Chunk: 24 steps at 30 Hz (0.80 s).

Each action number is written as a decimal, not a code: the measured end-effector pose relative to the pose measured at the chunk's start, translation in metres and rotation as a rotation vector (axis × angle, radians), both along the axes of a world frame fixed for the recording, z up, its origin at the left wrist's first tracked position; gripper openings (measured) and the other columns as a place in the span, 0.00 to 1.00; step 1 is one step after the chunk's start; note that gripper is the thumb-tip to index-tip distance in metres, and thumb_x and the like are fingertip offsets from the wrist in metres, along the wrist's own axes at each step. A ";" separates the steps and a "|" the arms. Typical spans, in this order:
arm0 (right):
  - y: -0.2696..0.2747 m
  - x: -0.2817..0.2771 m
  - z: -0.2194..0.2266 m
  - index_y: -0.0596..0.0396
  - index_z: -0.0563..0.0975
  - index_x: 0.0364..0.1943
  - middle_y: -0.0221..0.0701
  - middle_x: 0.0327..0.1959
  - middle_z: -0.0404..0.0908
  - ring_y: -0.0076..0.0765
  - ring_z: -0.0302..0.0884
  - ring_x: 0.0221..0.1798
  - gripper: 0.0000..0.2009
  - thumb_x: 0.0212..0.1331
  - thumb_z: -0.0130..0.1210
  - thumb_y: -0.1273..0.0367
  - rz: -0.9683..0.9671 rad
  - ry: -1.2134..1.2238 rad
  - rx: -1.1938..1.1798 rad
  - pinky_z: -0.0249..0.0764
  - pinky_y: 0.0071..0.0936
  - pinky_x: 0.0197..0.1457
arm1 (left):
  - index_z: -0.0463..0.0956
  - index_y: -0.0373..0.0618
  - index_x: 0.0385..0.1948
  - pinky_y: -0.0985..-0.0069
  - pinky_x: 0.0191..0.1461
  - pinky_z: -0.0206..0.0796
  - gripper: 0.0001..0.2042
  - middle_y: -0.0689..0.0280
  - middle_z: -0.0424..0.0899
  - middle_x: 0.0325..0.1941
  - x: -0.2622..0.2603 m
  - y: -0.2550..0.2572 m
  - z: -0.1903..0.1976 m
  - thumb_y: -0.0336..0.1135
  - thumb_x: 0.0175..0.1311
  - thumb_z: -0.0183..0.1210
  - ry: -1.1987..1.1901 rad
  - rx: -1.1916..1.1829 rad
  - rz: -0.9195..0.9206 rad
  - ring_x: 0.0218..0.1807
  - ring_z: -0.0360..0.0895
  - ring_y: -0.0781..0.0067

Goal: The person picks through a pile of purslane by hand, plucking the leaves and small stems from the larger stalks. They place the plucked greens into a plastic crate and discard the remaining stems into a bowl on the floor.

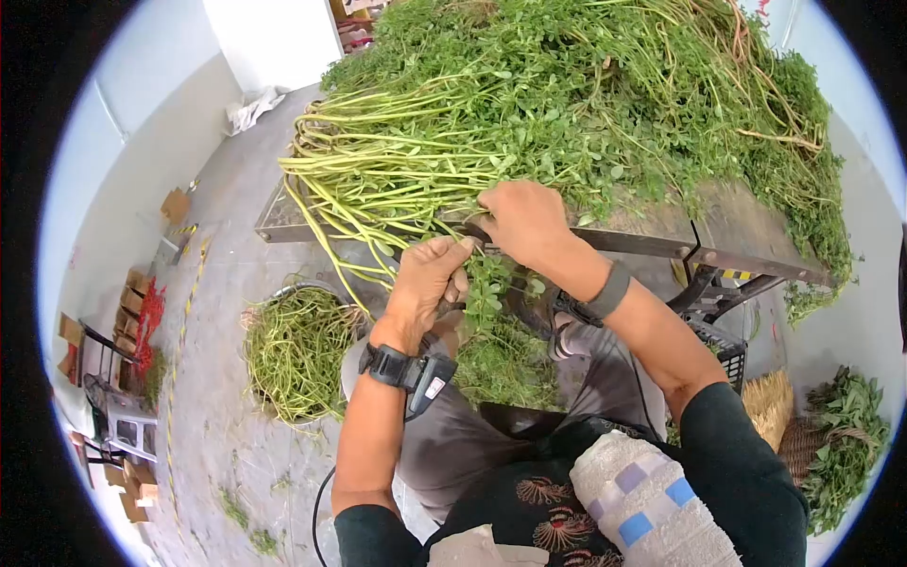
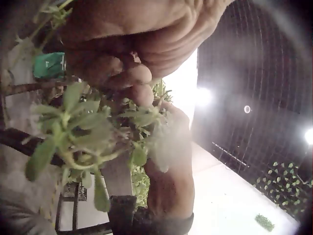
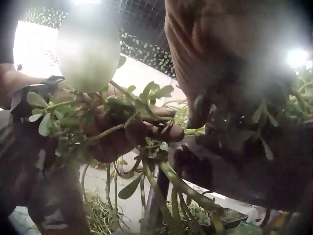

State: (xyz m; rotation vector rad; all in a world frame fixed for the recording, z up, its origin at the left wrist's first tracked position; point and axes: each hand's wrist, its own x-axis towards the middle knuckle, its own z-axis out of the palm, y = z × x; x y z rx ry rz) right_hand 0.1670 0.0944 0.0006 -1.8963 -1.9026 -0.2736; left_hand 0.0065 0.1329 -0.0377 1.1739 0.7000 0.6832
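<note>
In the head view, my left hand is just below the table's front edge, its fingers curled round leafy green stems that hang from it. The right wrist view shows those fingers among small rounded leaves and thick stalks. My right hand is close by at the table edge, thumb and fingers bent in and pinching the greens; its fingertips are partly hidden. Beside both hands, long pale stems lie on the table, some drooping over the edge.
A large heap of leafy greens covers the table. On the floor at left stands a round container full of cut stems. More greens lie low between the legs. A black crate and a straw broom are at right.
</note>
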 end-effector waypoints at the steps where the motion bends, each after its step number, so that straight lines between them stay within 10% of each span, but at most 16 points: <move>1: 0.001 0.002 0.001 0.55 0.77 0.23 0.36 0.24 0.76 0.49 0.75 0.33 0.12 0.47 0.60 0.61 0.002 -0.003 0.000 0.70 0.43 0.34 | 0.75 0.43 0.27 0.87 0.11 0.50 0.09 0.71 0.72 0.11 0.000 0.000 0.001 0.39 0.59 0.61 0.010 -0.014 -0.006 0.08 0.61 0.85; 16: 0.009 0.020 0.005 0.62 0.77 0.34 0.40 0.26 0.79 0.40 0.75 0.29 0.10 0.47 0.49 0.74 0.309 0.433 -0.054 0.70 0.33 0.37 | 0.78 0.39 0.33 0.87 0.12 0.46 0.12 0.70 0.72 0.11 0.001 0.001 0.001 0.40 0.61 0.59 -0.043 -0.072 -0.004 0.08 0.58 0.87; 19: 0.011 0.029 -0.007 0.57 0.81 0.34 0.38 0.19 0.78 0.31 0.75 0.25 0.11 0.50 0.53 0.66 0.351 0.776 0.009 0.71 0.31 0.33 | 0.78 0.38 0.36 0.86 0.12 0.44 0.13 0.70 0.71 0.10 0.000 -0.003 0.005 0.41 0.61 0.59 -0.035 -0.044 0.001 0.08 0.56 0.87; 24: -0.021 0.010 0.007 0.62 0.79 0.28 0.44 0.18 0.76 0.39 0.76 0.23 0.16 0.46 0.58 0.59 0.168 0.626 -0.310 0.71 0.35 0.32 | 0.78 0.38 0.34 0.86 0.12 0.43 0.13 0.70 0.71 0.10 0.005 0.000 -0.004 0.40 0.62 0.58 -0.069 -0.042 0.029 0.08 0.56 0.87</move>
